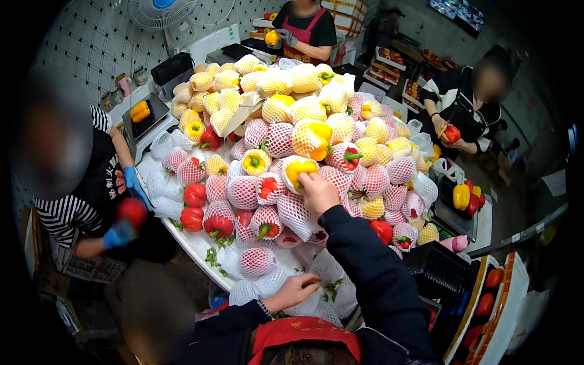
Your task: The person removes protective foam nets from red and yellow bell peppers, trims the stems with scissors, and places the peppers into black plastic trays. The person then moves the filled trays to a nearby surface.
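Observation:
My right hand (320, 193) reaches over the heap, its fingers closed on a yellow bell pepper (298, 170) that sits in a white foam net. Lower down, my left hand (294, 292) lies over loose white foam nets (267, 283), fingers loosely stretched out and nothing visible in them. Green stem scraps (332, 288) lie just past its fingertips. Around my right hand are netted peppers: a yellow one (254, 162) to the left, a red one (267, 187) below it, and a larger yellow one (313, 140) behind.
The heap covers a white table (201, 263). Co-workers stand left, behind and right; one wears blue gloves (135, 185), another holds a red pepper (451, 134). Scales (149, 114) stand left and right. Black trays (435, 267) and a box of red peppers (485, 305) are at lower right.

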`<action>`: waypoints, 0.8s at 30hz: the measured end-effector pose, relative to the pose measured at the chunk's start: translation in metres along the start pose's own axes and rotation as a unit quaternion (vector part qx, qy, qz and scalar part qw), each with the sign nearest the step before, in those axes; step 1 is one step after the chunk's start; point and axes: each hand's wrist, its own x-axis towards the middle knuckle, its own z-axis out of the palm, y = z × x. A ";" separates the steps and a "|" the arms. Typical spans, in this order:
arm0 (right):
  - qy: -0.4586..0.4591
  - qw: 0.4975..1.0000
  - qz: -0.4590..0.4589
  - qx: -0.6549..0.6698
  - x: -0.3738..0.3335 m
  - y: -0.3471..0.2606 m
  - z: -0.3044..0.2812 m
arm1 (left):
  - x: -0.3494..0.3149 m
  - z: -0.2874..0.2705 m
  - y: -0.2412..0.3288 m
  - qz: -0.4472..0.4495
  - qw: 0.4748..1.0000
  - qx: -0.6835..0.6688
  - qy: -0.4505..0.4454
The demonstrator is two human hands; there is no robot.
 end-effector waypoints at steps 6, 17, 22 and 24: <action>0.126 0.980 0.006 0.157 -0.067 -0.043 -0.049 | 0.021 -0.037 0.063 0.170 0.937 -0.223 0.210; 0.020 0.753 0.275 0.597 -0.237 -0.084 -0.080 | 0.036 -0.035 0.054 -0.034 0.918 -0.344 0.197; 0.097 0.519 0.327 0.784 -0.267 -0.085 -0.089 | 0.033 -0.055 -0.016 0.182 0.926 0.218 0.250; 0.102 0.505 0.354 0.781 -0.274 -0.087 -0.097 | 0.018 -0.046 0.044 0.268 0.839 0.362 0.305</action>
